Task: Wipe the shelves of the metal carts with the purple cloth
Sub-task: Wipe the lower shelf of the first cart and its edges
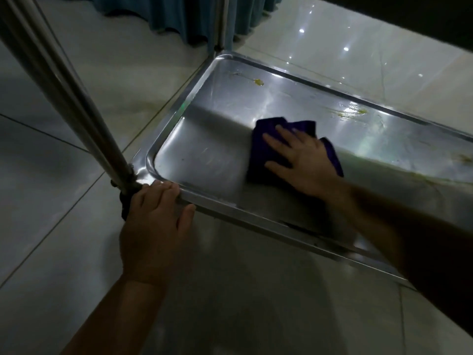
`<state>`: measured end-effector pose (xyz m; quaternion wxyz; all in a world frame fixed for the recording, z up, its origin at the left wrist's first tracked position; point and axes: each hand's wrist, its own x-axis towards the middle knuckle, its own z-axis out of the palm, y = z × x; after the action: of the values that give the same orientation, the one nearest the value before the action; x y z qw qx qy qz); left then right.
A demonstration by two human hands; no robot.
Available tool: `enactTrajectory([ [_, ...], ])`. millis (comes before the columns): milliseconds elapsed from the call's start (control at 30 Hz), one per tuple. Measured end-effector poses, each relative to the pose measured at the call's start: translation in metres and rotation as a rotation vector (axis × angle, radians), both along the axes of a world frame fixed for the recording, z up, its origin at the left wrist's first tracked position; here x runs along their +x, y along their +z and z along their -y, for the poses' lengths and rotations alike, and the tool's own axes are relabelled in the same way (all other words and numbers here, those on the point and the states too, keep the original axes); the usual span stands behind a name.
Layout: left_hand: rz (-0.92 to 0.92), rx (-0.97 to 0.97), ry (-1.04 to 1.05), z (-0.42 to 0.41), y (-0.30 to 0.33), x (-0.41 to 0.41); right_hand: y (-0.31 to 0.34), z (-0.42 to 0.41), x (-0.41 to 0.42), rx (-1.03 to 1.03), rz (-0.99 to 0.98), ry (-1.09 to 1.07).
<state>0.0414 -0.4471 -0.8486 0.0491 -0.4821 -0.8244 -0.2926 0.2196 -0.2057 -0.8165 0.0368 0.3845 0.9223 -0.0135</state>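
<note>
The lowest shelf (pixel 204 155) of a metal cart sits just above the floor, a shallow steel tray with a raised rim. A purple cloth (pixel 258 149) lies folded on the middle of it. My right hand (pixel 302 162) presses flat on the cloth with fingers spread and straight. My left hand (pixel 153 221) holds the shelf's near rim at the near left corner, fingers curled over the edge and thumb along it. Yellowish smears mark the shelf, one (pixel 258 82) near the far rim and one (pixel 350 112) further right.
The cart's steel post (pixel 64 90) rises from the near left corner towards the upper left. Another post (pixel 221 24) stands at the far corner. Glossy pale floor tiles (pixel 51 201) surround the cart. Blue-green curtains (pixel 179 19) hang at the back.
</note>
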Motion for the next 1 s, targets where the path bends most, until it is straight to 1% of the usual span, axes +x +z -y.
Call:
enactTrajectory([
  [100, -0.049, -0.072, 0.016, 0.002, 0.006, 0.011, 0.002, -0.052, 0.019, 0.009, 0.018, -0.208],
  [133, -0.101, -0.072, -0.031, 0.001, 0.009, 0.021, 0.003, -0.066, 0.026, 0.007, 0.02, -0.265],
  [200, -0.204, -0.027, -0.216, -0.008, 0.01, 0.046, 0.004, -0.083, 0.034, 0.0, 0.024, -0.348],
  [267, -0.253, 0.038, -0.386, -0.022, 0.007, 0.069, 0.005, -0.087, 0.034, -0.009, 0.036, -0.385],
  [333, -0.278, 0.076, -0.459, -0.032, 0.004, 0.079, 0.008, -0.079, 0.031, -0.026, 0.047, -0.395],
  [433, -0.271, 0.121, -0.456, -0.034, -0.001, 0.079, 0.007, -0.042, 0.036, -0.046, 0.047, -0.356],
  [533, -0.248, 0.098, -0.416, -0.035, 0.0, 0.081, 0.002, 0.027, 0.052, -0.02, 0.031, -0.175],
  [600, -0.227, 0.075, -0.408, -0.035, 0.002, 0.082, 0.002, 0.067, 0.064, -0.069, 0.013, -0.051],
  [667, -0.195, 0.069, -0.391, -0.033, 0.005, 0.083, 0.004, 0.078, 0.075, -0.108, 0.002, 0.017],
  [733, -0.162, 0.049, -0.37, -0.031, 0.009, 0.086, 0.004, 0.065, 0.081, -0.094, -0.013, 0.05],
  [800, -0.156, 0.002, -0.355, -0.031, 0.014, 0.088, 0.002, 0.04, 0.08, -0.036, -0.018, 0.036],
  [933, -0.237, -0.055, -0.345, -0.034, 0.023, 0.089, 0.002, -0.039, 0.089, 0.016, -0.004, -0.169],
  [1000, -0.216, -0.094, -0.336, -0.034, 0.024, 0.09, 0.005, -0.074, 0.101, 0.018, 0.037, -0.278],
])
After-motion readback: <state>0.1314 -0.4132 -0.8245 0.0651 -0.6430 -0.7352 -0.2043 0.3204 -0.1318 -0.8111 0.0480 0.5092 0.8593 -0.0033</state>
